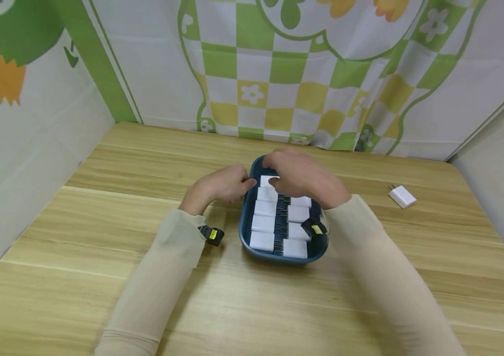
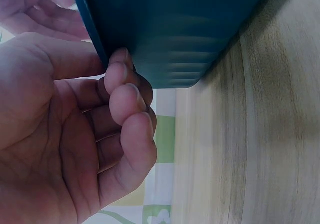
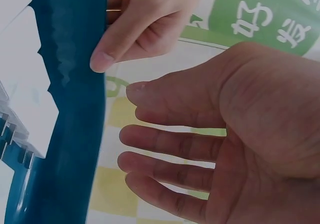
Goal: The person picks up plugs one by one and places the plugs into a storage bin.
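Observation:
A dark blue bin (image 1: pixel 242 225) holds two columns of white plug adapters (image 1: pixel 264 223), their metal prongs turned toward the middle. My left hand (image 1: pixel 227 184) pinches the bin's left rim between thumb and curled fingers; the left wrist view shows the thumb on the inside edge and fingers against the outer wall (image 2: pixel 170 38). Over the far end of the bin hovers my right hand (image 1: pixel 300 174), covering part of the right column. In the right wrist view its fingers (image 3: pixel 170 139) are extended and apart, with nothing between them.
One more white plug adapter (image 1: pixel 402 196) lies on the wooden table (image 1: pixel 145 163) to the right of the bin, prongs pointing away. A patterned green, yellow and white curtain (image 1: pixel 252 64) hangs along the table's back edge. Pale walls stand at both sides.

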Tool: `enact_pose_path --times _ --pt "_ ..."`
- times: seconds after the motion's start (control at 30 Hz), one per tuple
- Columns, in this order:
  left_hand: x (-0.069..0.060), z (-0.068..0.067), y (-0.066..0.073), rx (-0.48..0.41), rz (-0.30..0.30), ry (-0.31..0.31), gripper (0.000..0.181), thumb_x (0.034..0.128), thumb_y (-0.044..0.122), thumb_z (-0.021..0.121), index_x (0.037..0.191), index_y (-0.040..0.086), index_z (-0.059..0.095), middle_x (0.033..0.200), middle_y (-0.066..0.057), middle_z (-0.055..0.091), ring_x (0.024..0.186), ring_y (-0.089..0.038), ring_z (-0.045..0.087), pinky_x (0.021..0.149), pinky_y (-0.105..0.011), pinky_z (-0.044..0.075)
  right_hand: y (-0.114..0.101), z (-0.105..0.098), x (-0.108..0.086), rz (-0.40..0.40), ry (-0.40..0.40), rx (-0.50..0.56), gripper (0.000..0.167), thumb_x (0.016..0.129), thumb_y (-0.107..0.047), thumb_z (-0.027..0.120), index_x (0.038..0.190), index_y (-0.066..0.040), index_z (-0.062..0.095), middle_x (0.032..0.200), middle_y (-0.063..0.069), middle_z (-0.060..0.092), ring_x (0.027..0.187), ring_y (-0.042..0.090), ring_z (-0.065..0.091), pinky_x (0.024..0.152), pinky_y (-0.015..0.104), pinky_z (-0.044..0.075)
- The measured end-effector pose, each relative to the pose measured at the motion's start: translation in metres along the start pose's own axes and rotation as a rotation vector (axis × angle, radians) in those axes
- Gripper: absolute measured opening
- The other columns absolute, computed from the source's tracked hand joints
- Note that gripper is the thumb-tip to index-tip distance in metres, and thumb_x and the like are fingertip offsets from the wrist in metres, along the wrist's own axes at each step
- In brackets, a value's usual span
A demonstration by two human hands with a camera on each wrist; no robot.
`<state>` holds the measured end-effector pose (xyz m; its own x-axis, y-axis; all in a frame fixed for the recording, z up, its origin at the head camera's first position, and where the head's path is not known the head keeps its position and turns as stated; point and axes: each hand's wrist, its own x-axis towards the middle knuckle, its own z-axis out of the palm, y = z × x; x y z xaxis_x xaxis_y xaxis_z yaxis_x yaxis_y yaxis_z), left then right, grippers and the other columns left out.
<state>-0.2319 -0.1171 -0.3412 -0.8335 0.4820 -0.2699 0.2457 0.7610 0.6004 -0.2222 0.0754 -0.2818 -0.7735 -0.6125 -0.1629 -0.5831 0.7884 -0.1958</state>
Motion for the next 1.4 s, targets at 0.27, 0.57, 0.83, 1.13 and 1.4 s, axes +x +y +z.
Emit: enact_pose_path --times 0.27,0.57,0.83,1.13,1.4 --pt "0.001 0.001 0.000 0.007 0.002 0.002 0.046 0.1097 0.024 0.044 0.072 0.005 0.061 0.055 -0.001 0.051 0.047 -0.012 0.046 0.051 -0.027 0.039 0.004 0.001 -0.024 0.006 0.067 0.022 0.041 0.099 -0.015 0.065 0.138 -0.004 0.059 0.138 0.015 0.057 0.125 0.031 0.055 0.102 0.046 0.046" --pt "0.000 0.001 0.001 0.004 -0.020 0.009 0.045 0.1098 0.025 0.044 0.074 0.005 0.063 0.057 -0.002 0.052 0.048 -0.014 0.047 0.051 -0.028 0.039 0.013 0.004 -0.048 0.040 0.168 0.048 0.041 0.098 -0.019 0.067 0.136 -0.005 0.061 0.136 0.015 0.058 0.120 0.033 0.057 0.098 0.050 0.047" --pt "0.000 0.002 0.001 0.003 -0.021 0.018 0.046 0.1097 0.025 0.044 0.075 0.003 0.063 0.057 -0.001 0.052 0.049 -0.013 0.047 0.051 -0.027 0.039 0.024 0.010 -0.069 0.041 0.275 0.076 0.039 0.095 -0.017 0.072 0.131 -0.004 0.064 0.130 0.015 0.061 0.112 0.032 0.060 0.093 0.050 0.049" --pt "0.000 0.003 0.000 0.003 -0.015 0.022 0.045 0.1094 0.024 0.044 0.074 0.004 0.063 0.057 -0.001 0.052 0.049 -0.014 0.048 0.052 -0.027 0.040 0.035 0.015 -0.083 0.061 0.297 0.090 0.039 0.096 -0.016 0.070 0.132 -0.003 0.063 0.128 0.016 0.063 0.106 0.032 0.062 0.090 0.050 0.050" --pt "0.000 0.002 0.001 0.004 -0.013 0.024 0.046 0.1096 0.024 0.044 0.070 0.007 0.059 0.056 -0.002 0.051 0.049 -0.014 0.047 0.052 -0.028 0.040 0.043 0.018 -0.089 0.093 0.304 0.093 0.040 0.096 -0.016 0.070 0.132 -0.002 0.062 0.130 0.017 0.063 0.112 0.036 0.061 0.095 0.054 0.048"
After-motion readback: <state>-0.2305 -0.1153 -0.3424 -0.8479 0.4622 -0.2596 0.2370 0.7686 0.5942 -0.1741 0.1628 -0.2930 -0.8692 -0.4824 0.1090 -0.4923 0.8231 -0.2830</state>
